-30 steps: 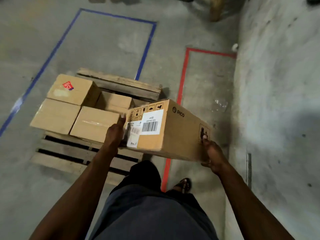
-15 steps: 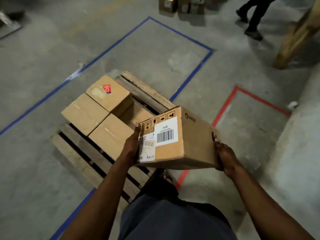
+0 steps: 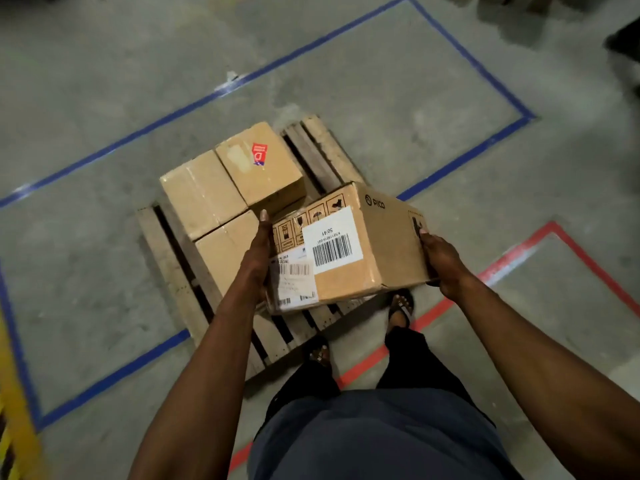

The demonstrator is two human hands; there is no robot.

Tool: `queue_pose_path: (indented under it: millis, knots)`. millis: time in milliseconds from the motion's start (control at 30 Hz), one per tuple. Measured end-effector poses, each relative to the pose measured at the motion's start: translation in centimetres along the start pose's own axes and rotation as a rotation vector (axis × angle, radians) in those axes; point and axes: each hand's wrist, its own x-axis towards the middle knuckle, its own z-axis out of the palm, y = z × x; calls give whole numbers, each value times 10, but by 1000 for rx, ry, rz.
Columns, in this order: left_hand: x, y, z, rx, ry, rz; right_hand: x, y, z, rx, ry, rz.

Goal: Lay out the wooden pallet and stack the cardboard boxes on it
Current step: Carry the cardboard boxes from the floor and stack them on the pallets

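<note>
A wooden pallet (image 3: 173, 271) lies flat on the concrete floor inside a blue taped rectangle. On it sit a plain cardboard box (image 3: 201, 192), a box with a red sticker (image 3: 263, 168) and a third box (image 3: 225, 251) nearer me. I hold a labelled cardboard box (image 3: 349, 244) with barcode stickers above the pallet's near right part. My left hand (image 3: 258, 251) presses its left end and my right hand (image 3: 440, 261) grips its right end.
Blue floor tape (image 3: 460, 157) outlines the zone around the pallet. Red floor tape (image 3: 512, 251) marks a zone to the right. My sandalled feet (image 3: 401, 306) stand at the pallet's near edge. Yellow marking (image 3: 14, 410) runs at the lower left. A dark shape (image 3: 623, 39) sits at the top right.
I have turned and stepped up to the pallet, which now lies straight below me. The held box has moved over the pallet's near right part.
</note>
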Motion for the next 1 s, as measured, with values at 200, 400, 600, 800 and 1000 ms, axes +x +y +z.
queue_pose_path:
  millis: [200, 400, 600, 800, 1000]
  knots:
    - [10, -17, 39, -220, 123, -153, 121, -10, -14, -183, -243, -97]
    - [32, -49, 85, -452, 230, -214, 197, -39, 3, -125, -411, 88]
    - [87, -111, 98, -469, 285, -7, 237, -47, 42, 79, -413, 74]
    - [186, -178, 92, -413, 417, 128, 309, -23, 91, 273, -417, -1]
    - [266, -232, 81, -379, 517, 188, 380, 8, 156, 189, -482, -136]
